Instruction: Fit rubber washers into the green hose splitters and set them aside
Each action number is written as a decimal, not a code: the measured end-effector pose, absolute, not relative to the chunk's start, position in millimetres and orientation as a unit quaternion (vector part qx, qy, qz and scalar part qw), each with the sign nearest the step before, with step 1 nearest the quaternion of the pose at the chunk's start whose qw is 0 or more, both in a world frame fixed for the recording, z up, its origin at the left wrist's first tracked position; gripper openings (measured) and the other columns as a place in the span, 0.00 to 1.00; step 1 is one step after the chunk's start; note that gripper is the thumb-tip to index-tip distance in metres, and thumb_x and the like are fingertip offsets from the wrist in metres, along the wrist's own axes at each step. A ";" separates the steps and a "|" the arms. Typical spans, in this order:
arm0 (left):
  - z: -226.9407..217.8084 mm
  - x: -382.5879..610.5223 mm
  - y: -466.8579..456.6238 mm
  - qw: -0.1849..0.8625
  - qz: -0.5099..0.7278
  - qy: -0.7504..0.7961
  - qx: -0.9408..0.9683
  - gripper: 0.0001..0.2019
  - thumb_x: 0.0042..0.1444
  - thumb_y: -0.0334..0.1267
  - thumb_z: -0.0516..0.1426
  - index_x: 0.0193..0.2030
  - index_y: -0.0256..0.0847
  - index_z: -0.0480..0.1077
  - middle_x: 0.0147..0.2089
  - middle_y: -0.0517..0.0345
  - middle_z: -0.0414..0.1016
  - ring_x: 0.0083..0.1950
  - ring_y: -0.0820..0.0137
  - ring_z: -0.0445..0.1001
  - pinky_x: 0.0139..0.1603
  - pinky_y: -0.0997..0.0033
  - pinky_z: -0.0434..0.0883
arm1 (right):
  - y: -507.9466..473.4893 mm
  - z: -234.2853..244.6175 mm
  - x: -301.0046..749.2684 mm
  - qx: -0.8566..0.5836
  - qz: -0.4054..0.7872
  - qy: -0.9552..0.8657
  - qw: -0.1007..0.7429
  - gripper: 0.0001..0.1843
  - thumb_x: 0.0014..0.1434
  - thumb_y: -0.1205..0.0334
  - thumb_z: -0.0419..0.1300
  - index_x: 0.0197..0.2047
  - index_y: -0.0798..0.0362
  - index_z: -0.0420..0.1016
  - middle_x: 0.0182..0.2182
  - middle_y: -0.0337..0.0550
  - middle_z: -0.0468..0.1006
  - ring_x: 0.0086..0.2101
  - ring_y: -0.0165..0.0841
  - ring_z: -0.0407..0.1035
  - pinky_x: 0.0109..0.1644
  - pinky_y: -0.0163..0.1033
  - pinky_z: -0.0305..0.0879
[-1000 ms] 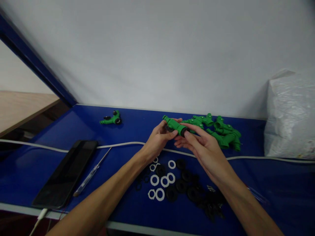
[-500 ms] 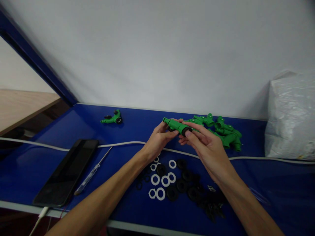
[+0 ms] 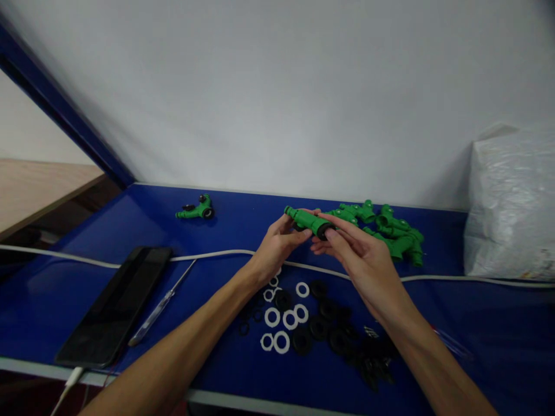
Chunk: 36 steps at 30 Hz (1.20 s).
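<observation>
So the green fitting (image 3: 306, 221) is held up around the middle of the frame, clear of the blue table (image 3: 243, 228), tilted with its narrow tip up-left and its black collar (image 3: 323, 230) down-right. The left hand (image 3: 281, 241) is curled closed around the body, thumb on the near side, fingers mostly hidden behind. Looks to me like that's the steadying grip, since it leaves the collar end free.

The right hand (image 3: 358, 245) is only part closed: thumb on the collar's mouth, fingers reaching round behind. Can't tell how hard it's pressing, but thumb-on-the-opening seems handy for getting at that end.

Just below the hands, lower centre, are white rings (image 3: 281, 342) and black rings (image 3: 318, 327), loosely grouped by colour, probably so they're quick to pick out. More green pieces (image 3: 403, 240) are heaped right of centre, past the right hand. One green fitting with black parts (image 3: 196, 209) sits by itself upper left of centre, maybe to keep it out of the heap. Phone (image 3: 117, 306) and screwdriver (image 3: 160, 309) lie lower left, well apart from the small stuff.
</observation>
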<state>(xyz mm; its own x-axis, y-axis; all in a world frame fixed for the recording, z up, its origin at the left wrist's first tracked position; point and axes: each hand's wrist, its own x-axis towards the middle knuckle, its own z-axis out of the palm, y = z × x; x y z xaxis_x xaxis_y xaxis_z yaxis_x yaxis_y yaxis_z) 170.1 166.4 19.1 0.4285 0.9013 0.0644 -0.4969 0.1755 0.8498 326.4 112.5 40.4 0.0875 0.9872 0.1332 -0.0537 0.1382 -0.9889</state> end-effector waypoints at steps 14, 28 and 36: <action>25.5 167.2 162.9 0.626 0.478 0.253 0.562 0.20 0.57 0.38 0.66 0.56 0.38 0.73 0.62 0.46 0.74 0.64 0.59 0.70 0.67 0.59 0.62 | 112.6 40.1 327.1 -0.480 0.448 -0.479 0.582 0.17 0.62 0.55 0.67 0.53 0.50 0.81 0.36 0.42 0.85 0.33 0.34 0.78 0.42 0.43 0.76; 30.8 159.2 170.1 0.644 0.450 0.316 0.532 0.37 0.60 0.66 0.54 0.60 0.34 0.74 0.38 0.48 0.82 0.29 0.70 0.75 0.28 0.73 0.69 | 119.5 35.2 330.9 -0.445 0.527 -0.504 0.520 0.26 0.61 0.46 0.68 0.56 0.52 0.76 0.31 0.42 0.82 0.30 0.33 0.75 0.36 0.39 0.71; 26.2 156.8 175.9 0.690 0.448 0.326 0.466 0.36 0.56 0.68 0.57 0.48 0.30 0.79 0.36 0.45 0.82 0.23 0.73 0.75 0.22 0.77 0.67 | 122.8 33.8 330.0 -0.441 0.523 -0.521 0.510 0.29 0.55 0.46 0.71 0.56 0.51 0.76 0.36 0.43 0.84 0.36 0.37 0.77 0.46 0.42 0.72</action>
